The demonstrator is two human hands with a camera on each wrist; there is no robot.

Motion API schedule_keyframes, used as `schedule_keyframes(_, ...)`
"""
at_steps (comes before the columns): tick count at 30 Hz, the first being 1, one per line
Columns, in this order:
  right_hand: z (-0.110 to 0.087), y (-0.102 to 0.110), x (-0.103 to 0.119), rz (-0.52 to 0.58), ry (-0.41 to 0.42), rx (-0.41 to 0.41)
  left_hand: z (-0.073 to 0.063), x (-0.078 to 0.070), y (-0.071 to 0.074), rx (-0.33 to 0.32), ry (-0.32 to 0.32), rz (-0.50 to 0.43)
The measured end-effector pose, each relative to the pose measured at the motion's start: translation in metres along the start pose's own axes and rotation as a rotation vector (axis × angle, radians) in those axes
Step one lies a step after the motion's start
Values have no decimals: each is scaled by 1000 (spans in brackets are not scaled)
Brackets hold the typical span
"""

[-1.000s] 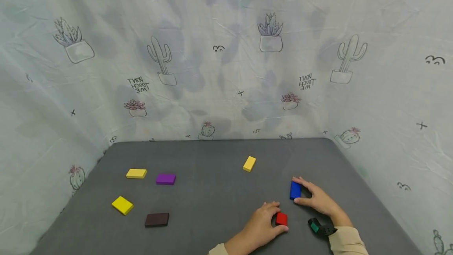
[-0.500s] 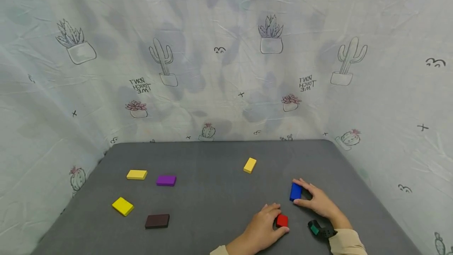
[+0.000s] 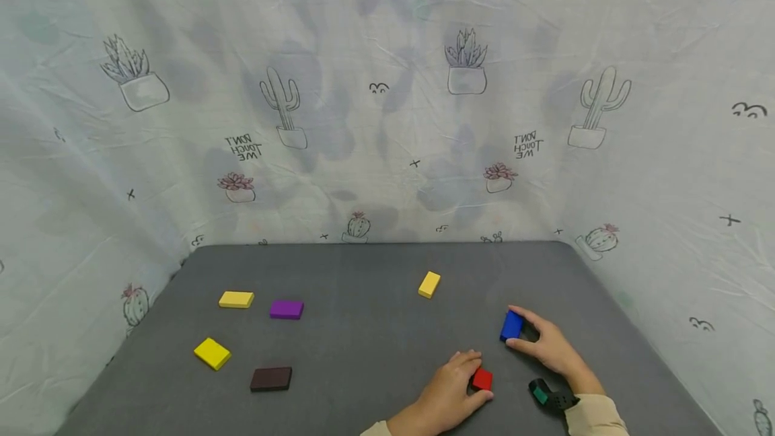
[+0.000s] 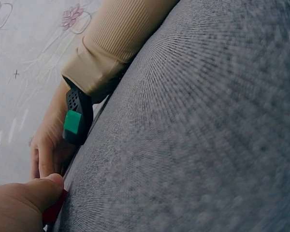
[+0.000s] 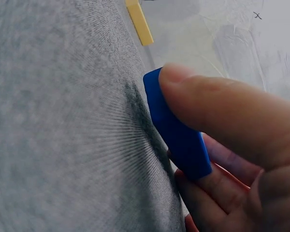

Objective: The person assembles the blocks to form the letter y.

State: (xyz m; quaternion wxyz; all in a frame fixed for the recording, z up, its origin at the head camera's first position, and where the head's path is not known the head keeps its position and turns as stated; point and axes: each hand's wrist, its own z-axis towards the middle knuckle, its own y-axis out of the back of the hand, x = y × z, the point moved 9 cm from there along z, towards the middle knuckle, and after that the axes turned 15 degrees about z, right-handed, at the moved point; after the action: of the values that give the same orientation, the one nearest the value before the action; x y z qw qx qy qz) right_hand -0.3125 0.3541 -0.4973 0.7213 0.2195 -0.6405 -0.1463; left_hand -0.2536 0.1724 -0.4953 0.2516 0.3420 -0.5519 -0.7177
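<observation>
The left hand (image 3: 445, 390), partly curled, grips a small red block (image 3: 482, 380) between thumb and fingers at a grey table (image 3: 363, 328). Beyond the red block and to its right, the right hand (image 3: 552, 348) pinches a blue block (image 3: 512, 325) between thumb and fingertips, spread only as wide as the block; whether it touches the table cannot be told. A black band (image 3: 545, 393) with a green patch, worn at a beige sleeve (image 3: 596, 416), shows just right of the red block. Farther beyond the red block and to its left lies a pale yellow block (image 3: 429, 284). Well left of the red block are a brown block (image 3: 271, 379), a purple block (image 3: 286, 309), a bright yellow block (image 3: 212, 353) and another yellow block (image 3: 236, 299). Cactus-print cloth (image 3: 387, 133) hangs well beyond the red block.
</observation>
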Motion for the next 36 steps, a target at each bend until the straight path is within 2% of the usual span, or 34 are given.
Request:
schedule_keyframes(13,0,5,-3,14,-19,-65,-2,5,3,-51,32,-124)
schedule_keyframes(24,-2,7,-3,-30,-23,-120,-1,16,5,-119,64,-318)
schedule_keyframes(36,-5,7,-3,-21,-77,-136,0,24,11,-100,132,-372)
